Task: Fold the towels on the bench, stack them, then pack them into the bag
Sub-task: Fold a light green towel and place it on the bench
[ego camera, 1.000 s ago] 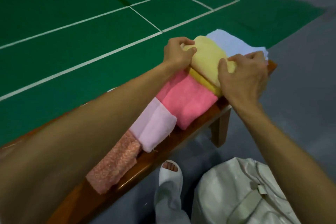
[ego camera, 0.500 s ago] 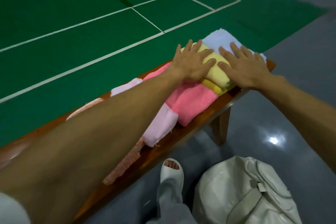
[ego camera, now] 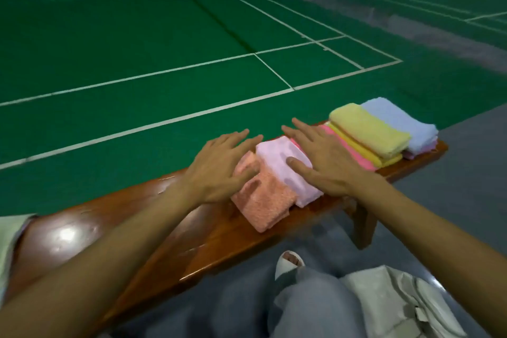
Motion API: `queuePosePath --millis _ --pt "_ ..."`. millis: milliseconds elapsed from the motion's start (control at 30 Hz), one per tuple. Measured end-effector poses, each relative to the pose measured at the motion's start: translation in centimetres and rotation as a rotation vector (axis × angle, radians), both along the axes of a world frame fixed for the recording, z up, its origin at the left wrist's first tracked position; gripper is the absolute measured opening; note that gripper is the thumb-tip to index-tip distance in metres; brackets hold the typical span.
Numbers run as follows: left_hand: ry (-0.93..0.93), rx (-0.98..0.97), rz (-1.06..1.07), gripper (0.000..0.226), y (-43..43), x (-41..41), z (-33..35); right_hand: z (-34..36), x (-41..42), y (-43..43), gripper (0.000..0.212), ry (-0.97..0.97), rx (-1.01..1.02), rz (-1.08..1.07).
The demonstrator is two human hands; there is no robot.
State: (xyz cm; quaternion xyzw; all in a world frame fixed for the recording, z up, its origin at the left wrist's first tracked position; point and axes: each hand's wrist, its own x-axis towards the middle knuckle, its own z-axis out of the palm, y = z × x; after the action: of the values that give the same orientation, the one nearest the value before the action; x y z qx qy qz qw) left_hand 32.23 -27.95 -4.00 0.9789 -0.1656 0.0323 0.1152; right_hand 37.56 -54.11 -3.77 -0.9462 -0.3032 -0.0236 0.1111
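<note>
Several folded towels lie in an overlapping row on the wooden bench (ego camera: 192,239): a salmon towel (ego camera: 263,200), a pale pink towel (ego camera: 285,167), a bright pink towel (ego camera: 354,153), a yellow towel (ego camera: 367,132) and a light blue towel (ego camera: 397,123) at the far right end. My left hand (ego camera: 219,170) lies flat with straight fingers on the salmon towel's left part. My right hand (ego camera: 321,162) lies flat across the pale pink and bright pink towels. A white bag (ego camera: 392,304) sits on the floor at the lower right.
The bench runs from lower left to upper right beside a green court floor with white lines (ego camera: 164,77). Grey floor lies in front. My knee in grey trousers (ego camera: 310,307) and a white sandal (ego camera: 288,263) are below the bench edge. A pale cloth (ego camera: 11,239) shows at the left edge.
Both hands left the yellow towel and moved left along the bench onto the salmon and pale pink towels, fingers now flat. The view shifted, showing more of the bench.
</note>
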Motion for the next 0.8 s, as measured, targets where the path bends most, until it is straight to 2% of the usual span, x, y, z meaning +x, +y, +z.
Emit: queuePosePath --millis 300,467,567,633,700,800 --pt "0.034 -0.034 0.427 0.076 22.5 -17.4 0.3 -0.5 -7.9 23.1 0.069 0.075 0.017 0.334" --pt "-0.015 -0.083 0.710 0.074 32.4 -28.3 -0.3 -2.0 -13.8 34.7 0.071 0.170 0.060 0.492" --pt "-0.067 -0.126 0.932 0.069 37.1 -33.7 -1.1 -3.3 -17.7 40.1 0.059 0.246 0.148 0.540" --pt "-0.104 -0.122 1.109 0.063 40.3 -36.9 -1.9 -4.0 -20.2 43.0 0.045 0.280 0.223 0.499" --pt "-0.113 -0.119 1.305 0.049 43.3 -39.6 -3.0 -4.5 -22.4 45.2 0.029 0.305 0.277 0.356" --pt "-0.115 -0.190 1.465 0.042 45.1 -42.3 -4.3 -5.6 -24.0 46.9 0.039 0.381 0.280 0.100"
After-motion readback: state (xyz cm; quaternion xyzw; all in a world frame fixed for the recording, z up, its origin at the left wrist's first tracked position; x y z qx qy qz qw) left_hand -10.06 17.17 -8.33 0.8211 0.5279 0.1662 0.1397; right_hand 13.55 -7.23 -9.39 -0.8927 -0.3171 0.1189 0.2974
